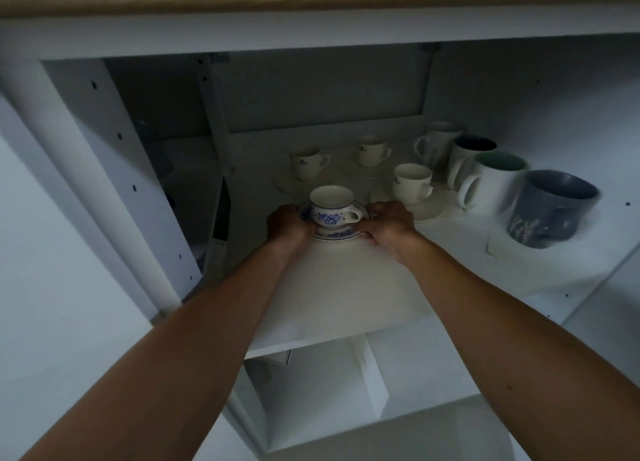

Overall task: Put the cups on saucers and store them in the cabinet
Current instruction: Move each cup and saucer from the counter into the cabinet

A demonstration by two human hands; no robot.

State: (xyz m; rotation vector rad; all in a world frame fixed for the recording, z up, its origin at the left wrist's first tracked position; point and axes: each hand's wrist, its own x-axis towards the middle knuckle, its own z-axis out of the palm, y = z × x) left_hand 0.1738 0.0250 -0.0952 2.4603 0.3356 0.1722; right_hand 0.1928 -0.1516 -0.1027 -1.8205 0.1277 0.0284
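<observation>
1. Fingers of both hands pinch opposite rims of a saucer (334, 234) at frame centre: left hand (288, 223) on its left edge, right hand (386, 225) on its right, probably so it stays level.
2. On the saucer stands a blue-flowered cup (333, 207), upright, handle pointing right.
3. Saucer sits on or just above the white shelf (346, 287) inside the cabinet (114, 149); I cannot tell which.
4. Behind it, three white cups on saucers are already stored: left (308, 164), middle (372, 150), right (412, 181).
5. Four mugs line the upper right; the nearest is grey-blue (550, 207).
6. Placing it in front likely keeps the matching sets grouped, clear of the mugs.
</observation>
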